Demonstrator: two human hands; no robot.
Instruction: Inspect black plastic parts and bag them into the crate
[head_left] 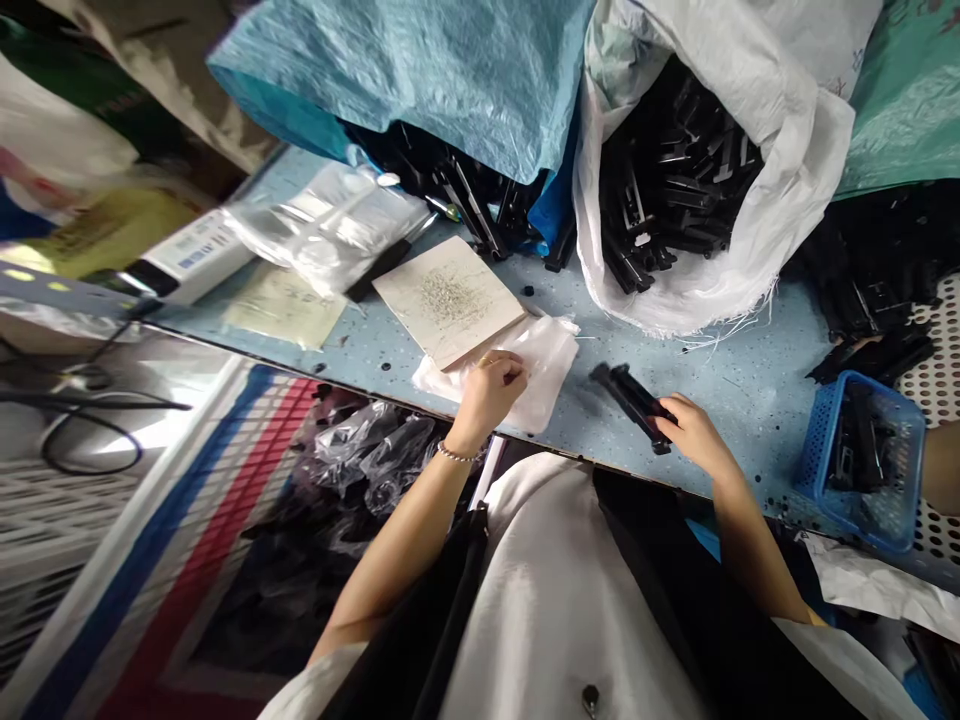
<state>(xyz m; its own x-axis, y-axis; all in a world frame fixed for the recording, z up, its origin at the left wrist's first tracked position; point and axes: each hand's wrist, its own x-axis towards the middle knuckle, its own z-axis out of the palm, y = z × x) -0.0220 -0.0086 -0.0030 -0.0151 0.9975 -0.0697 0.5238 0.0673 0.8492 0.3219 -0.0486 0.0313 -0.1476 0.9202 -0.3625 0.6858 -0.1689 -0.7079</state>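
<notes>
Two hands work at the counter edge: the right hand has a closed grip on a long black part lying flat, apparently steadying it, while the left hand, pinched shut, rests on a white bag beside the card of small metal pieces.

No wording that we can read on the counter.

We see blue print on a white box, well out to the left of the left grip and beyond it, but it is too blurred to make out a letter. Dark marks on the yellow packet further left are just as smeared. Faint marks on the white sack, beyond the right grip, are too small for us to tell.
</notes>
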